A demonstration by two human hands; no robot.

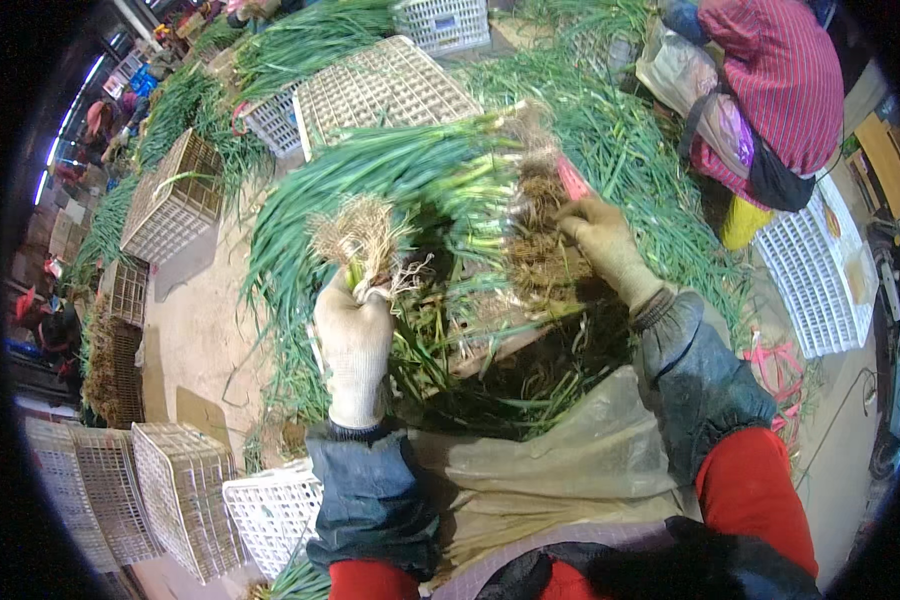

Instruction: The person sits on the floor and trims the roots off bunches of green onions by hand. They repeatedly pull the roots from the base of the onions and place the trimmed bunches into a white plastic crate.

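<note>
My left hand [354,322], in a pale knit glove, is closed around a small bunch of long-leaved allium greens [364,244]. Their pale, stringy roots point up and away from me. To the right, my gloved right hand [598,236] is beside the brown roots [540,217] of a larger pile of the same greens [390,165]. Its fingers are bent, and I cannot tell whether they pinch anything. Just beyond them lies a pink strip [571,180]. The pile's leaves spread left, and its white stems lie in a row towards the roots.
An upturned plastic crate [386,86] stands beyond the pile. Loose leaves [630,142] cover the floor to the right, near a person in a striped top [784,90]. More crates stand left [172,199] and lower left [187,495]. Pink ribbon [776,367] lies at right.
</note>
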